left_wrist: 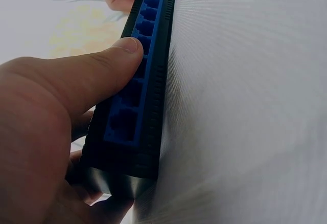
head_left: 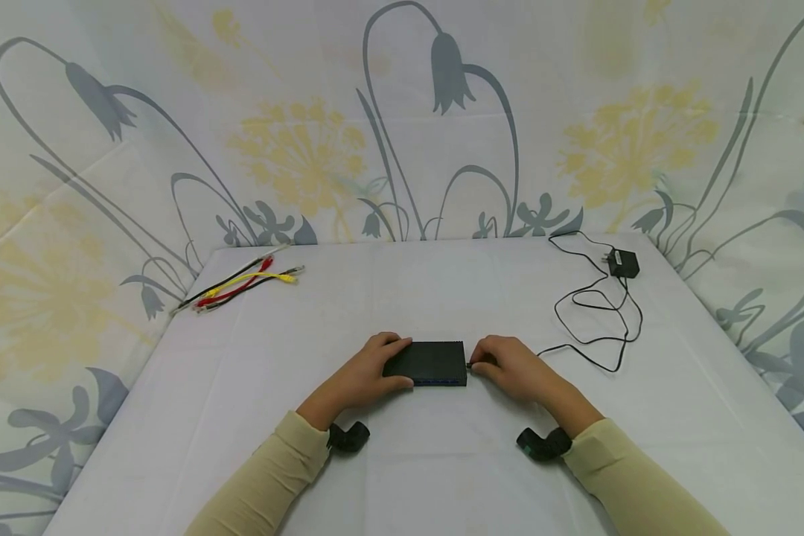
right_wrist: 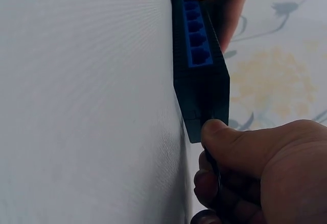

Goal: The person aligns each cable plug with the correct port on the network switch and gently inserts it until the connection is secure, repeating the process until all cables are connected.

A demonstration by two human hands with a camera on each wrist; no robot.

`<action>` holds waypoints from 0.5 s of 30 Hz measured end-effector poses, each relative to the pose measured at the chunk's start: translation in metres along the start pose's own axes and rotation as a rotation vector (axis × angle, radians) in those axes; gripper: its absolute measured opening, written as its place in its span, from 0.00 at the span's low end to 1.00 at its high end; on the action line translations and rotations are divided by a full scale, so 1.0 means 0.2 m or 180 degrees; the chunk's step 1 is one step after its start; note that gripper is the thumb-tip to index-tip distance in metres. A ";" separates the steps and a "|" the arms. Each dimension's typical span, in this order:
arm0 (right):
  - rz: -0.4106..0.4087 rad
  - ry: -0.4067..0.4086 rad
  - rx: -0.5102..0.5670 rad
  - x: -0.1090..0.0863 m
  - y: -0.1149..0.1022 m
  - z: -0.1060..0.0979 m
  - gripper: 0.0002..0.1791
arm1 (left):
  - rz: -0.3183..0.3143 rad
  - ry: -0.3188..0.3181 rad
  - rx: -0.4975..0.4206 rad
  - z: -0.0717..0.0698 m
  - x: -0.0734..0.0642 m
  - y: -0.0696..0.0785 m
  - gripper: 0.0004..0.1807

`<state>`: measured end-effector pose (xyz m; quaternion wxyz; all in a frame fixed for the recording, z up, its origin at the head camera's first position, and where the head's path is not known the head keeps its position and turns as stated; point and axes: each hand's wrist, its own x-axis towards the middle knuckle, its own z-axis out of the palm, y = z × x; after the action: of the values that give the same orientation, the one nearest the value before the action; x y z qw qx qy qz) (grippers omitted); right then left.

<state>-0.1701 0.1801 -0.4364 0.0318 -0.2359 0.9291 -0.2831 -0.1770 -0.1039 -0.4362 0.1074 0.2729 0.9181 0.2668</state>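
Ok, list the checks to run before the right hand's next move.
1. Left hand grips the Ethernet switch: ok.
2. Right hand pinches the black plug at the switch's right end: ok.
3. Plug fully seated: cannot tell, the pinch hides it.
4. Power adapter in an outlet: not ok, it lies loose with prongs exposed.
5. Ethernet cables kept apart from the switch: ok, at far left.

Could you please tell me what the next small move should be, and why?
I would probably have the right hand press the cable plug gently toward the black box: it pinches the plug at the box's right end, while the left hand grips the opposite end. How deep the plug sits is hidden.
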 end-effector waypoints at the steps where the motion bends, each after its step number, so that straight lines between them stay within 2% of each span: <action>1: -0.0003 0.0011 0.0003 0.00 0.00 0.00 0.03 | 0.0006 0.0002 -0.0004 0.00 0.00 0.00 0.39; 15: -0.0038 0.0023 0.0010 0.01 -0.01 0.01 0.02 | 0.0001 0.0012 -0.0017 0.00 0.00 0.01 0.39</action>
<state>-0.1708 0.1761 -0.4358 0.0271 -0.2403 0.9274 -0.2856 -0.1765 -0.1026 -0.4346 0.1063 0.2722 0.9175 0.2698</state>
